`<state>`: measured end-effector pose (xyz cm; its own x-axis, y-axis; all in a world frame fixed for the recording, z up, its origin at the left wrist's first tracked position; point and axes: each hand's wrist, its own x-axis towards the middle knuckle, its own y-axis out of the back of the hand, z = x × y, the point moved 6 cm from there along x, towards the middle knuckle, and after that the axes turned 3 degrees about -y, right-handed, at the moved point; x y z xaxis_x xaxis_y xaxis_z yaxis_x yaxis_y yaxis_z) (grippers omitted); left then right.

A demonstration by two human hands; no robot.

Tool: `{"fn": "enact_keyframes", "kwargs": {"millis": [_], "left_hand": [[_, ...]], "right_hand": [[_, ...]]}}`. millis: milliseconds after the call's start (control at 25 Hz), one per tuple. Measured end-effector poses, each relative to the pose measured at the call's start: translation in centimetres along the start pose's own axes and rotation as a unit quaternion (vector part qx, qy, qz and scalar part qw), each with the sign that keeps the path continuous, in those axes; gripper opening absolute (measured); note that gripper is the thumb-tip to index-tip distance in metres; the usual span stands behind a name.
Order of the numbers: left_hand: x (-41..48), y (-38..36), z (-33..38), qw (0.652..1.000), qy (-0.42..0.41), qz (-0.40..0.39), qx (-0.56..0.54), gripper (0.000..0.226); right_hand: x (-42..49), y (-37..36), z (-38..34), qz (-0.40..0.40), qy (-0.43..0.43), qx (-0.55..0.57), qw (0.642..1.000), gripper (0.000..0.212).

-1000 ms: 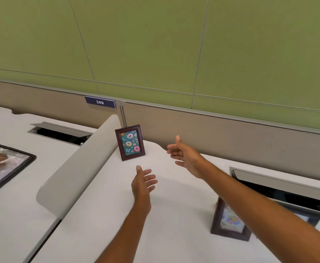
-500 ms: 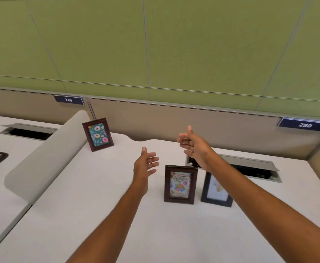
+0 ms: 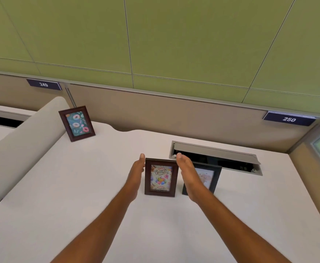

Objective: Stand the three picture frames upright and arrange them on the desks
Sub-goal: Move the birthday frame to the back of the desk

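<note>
Three picture frames stand upright on the white desk (image 3: pixel 79 186). A dark brown frame with a doughnut picture (image 3: pixel 77 123) stands at the back left corner. A brown frame with a birthday card (image 3: pixel 161 177) stands mid-desk. My left hand (image 3: pixel 136 175) is at its left edge and my right hand (image 3: pixel 188 175) at its right edge, both with straight fingers, palms facing the frame. Whether they touch it I cannot tell. A black frame with a pale picture (image 3: pixel 206 177) stands just right, partly hidden by my right hand.
A beige curved divider (image 3: pixel 20 149) bounds the desk on the left. An open cable hatch (image 3: pixel 216 156) lies behind the two near frames. A beige and green partition wall (image 3: pixel 155 54) with number plates 249 (image 3: pixel 43 84) and 250 (image 3: pixel 288 119) runs along the back.
My view has swung right and down from the doughnut frame. Both hands have dropped from mid-air and closed in on either side of the birthday frame.
</note>
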<state>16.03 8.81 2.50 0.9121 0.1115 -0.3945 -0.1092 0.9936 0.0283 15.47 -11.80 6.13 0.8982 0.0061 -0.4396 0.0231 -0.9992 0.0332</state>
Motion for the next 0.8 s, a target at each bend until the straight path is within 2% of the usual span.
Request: {"fn": "enact_keyframes", "kwargs": {"millis": [200,360,520,800], "left_hand": [[2.0,-0.3,-2.6,0.998,0.031,-0.06,0.011,0.059],[3.5,-0.4,-4.2,0.995,0.049,-0.084,0.011,0.062],[4.4,-0.3,-4.7,0.995,0.052,-0.081,0.003,0.07],[4.6,0.4,-4.3,0.996,0.064,-0.068,-0.012,0.076]], "right_hand": [[2.3,-0.5,3.6,0.025,-0.034,0.015,0.999,0.045],[4.0,-0.7,6.2,0.014,-0.06,-0.002,0.998,0.051],[4.6,-0.9,7.2,-0.007,-0.093,-0.008,0.996,0.075],[4.8,-1.4,6.4,-0.006,-0.093,0.011,0.996,0.054]]}}
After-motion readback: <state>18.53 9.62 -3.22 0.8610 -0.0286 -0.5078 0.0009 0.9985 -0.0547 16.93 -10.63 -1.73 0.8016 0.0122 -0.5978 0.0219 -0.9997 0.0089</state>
